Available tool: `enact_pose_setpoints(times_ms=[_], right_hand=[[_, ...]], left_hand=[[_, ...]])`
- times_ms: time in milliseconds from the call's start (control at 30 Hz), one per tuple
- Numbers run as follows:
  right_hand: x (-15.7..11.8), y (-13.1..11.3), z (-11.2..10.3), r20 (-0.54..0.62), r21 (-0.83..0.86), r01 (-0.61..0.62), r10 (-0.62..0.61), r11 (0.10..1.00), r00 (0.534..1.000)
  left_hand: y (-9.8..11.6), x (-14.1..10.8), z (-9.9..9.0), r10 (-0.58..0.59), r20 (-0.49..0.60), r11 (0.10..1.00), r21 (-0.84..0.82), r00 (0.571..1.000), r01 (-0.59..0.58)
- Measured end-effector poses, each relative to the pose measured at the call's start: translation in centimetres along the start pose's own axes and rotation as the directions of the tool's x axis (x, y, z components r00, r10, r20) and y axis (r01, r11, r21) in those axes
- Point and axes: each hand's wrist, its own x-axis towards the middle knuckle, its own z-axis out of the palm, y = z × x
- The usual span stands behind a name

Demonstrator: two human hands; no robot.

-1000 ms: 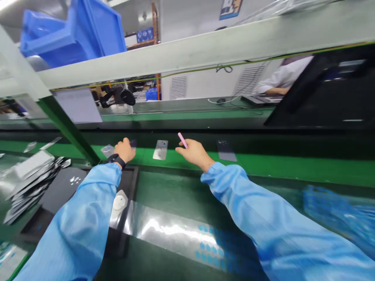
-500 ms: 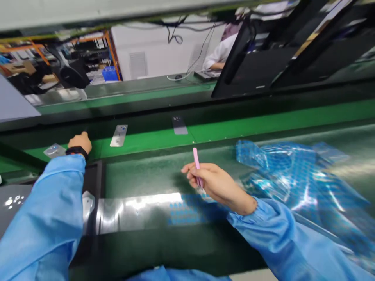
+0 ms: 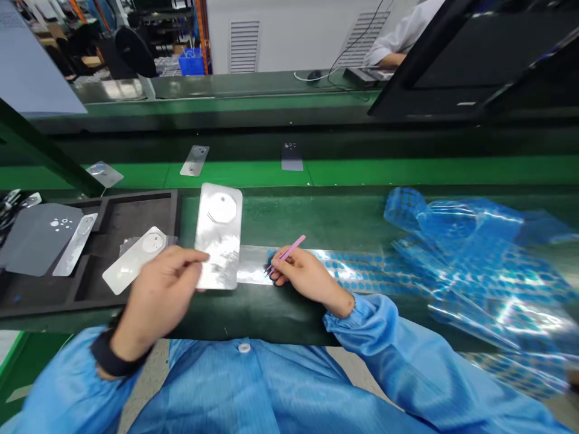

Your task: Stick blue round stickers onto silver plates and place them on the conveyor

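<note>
My left hand [image 3: 158, 295] pinches the left edge of a silvery, phone-shaped back panel [image 3: 220, 244] with a round cutout area near its top. The panel is held upright over the bench. In my right hand [image 3: 307, 274] are slim pink tweezers [image 3: 293, 246], their tips pointing down-left at a clear film strip [image 3: 253, 264]. Rows of blue round stickers [image 3: 357, 266] run along the strip to the right of that hand. Left of the panel, another silvery panel [image 3: 131, 265] lies in a black tray [image 3: 140, 211], partly behind my left hand.
Crumpled clear film with blue dots [image 3: 474, 241] covers the bench's right side. Grey sheets [image 3: 40, 235] and a narrow silvery panel [image 3: 76, 244] lie on the tray. Small panels [image 3: 195, 161] rest along the green strip. Behind are dark monitors [image 3: 452, 72] and another person's sleeve [image 3: 402, 36].
My left hand has come back from the green strip at the far left and now holds a silvery panel before me. My right hand has lowered the tweezers to the film strip. The view has tilted down.
</note>
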Motion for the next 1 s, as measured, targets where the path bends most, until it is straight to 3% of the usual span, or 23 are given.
enact_pose_setpoints(times_ms=[100,200,400,500,567,633,700,833,1000], right_hand=[[0.3,0.0,0.3,-0.024,-0.060,-0.008,0.006,0.998,1.000],[0.5,-0.6,0.2,-0.013,-0.106,-0.014,0.013,0.994,1.000],[0.5,-1.2,0.0,-0.021,-0.183,-0.030,0.027,0.983,0.999],[0.5,-1.3,0.1,-0.022,-0.187,-0.040,0.036,0.981,0.999],[0.6,-1.4,0.2,-0.030,-0.178,-0.046,0.042,0.983,0.999],[0.6,-1.4,0.2,-0.044,-0.174,-0.049,0.042,0.984,0.998],[0.7,-1.4,0.1,-0.049,-0.180,-0.053,0.045,0.982,0.998],[1.0,-1.3,0.1,-0.010,-0.172,-0.054,0.053,0.984,0.999],[1.2,-1.0,0.1,-0.023,-0.135,-0.073,0.071,0.988,0.997]], left_hand=[[-2.1,-1.8,4.8,-0.129,0.189,0.963,-0.211,0.973,0.168],[-3.6,-2.5,7.2,-0.172,0.301,0.940,-0.234,0.938,0.248],[-3.3,-2.7,6.1,-0.047,0.391,0.997,0.074,0.919,0.020],[-2.9,-1.8,5.8,-0.006,0.333,0.957,0.275,0.943,-0.091],[-2.9,-0.8,6.1,0.121,0.277,0.932,0.299,0.953,-0.205],[-2.9,0.3,6.8,0.297,0.264,0.898,0.248,0.917,-0.363],[-2.8,1.4,7.6,0.396,0.311,0.855,0.218,0.864,-0.471],[-2.9,2.3,8.8,0.316,0.473,0.839,0.265,0.822,-0.475],[-3.7,1.7,8.7,0.286,0.452,0.859,0.270,0.845,-0.434]])
